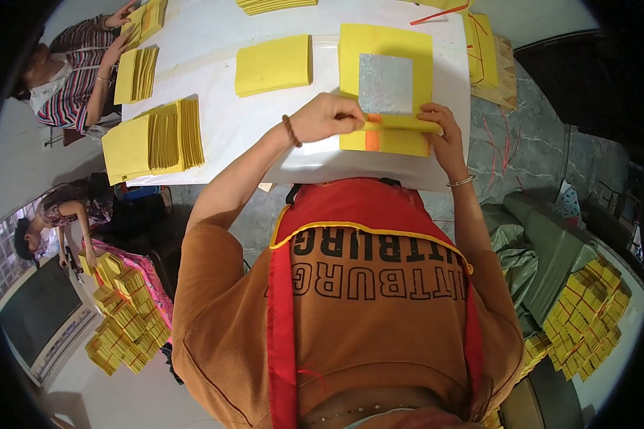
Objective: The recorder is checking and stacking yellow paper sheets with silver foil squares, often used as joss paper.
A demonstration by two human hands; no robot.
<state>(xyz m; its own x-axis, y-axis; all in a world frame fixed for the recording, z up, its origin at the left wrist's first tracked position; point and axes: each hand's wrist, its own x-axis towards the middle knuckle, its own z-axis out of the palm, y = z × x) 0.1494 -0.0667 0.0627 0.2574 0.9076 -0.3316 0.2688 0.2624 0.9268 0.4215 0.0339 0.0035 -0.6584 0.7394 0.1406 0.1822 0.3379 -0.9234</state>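
Observation:
Directly before me on the white table lies a stack of yellow paper [350,50]; its top sheet carries a silver square [385,84] and an orange strip [373,139]. The near part of that sheet is turned up into a narrow fold [404,123]. My left hand [328,116] is closed, pinching the fold's left end beside the orange strip. At the other end, my right hand [447,136] has its thumb and fingers closed around the fold. The fingertips of my left hand are partly hidden.
Folded yellow paper piles lie on the white table [222,136]: one [273,64] left of my stack, a fanned one [157,143] at the near left. A person in stripes [79,68] handles paper across the left edge. Tied yellow bundles [590,314] stand at right; red strings [504,146] lie on the floor.

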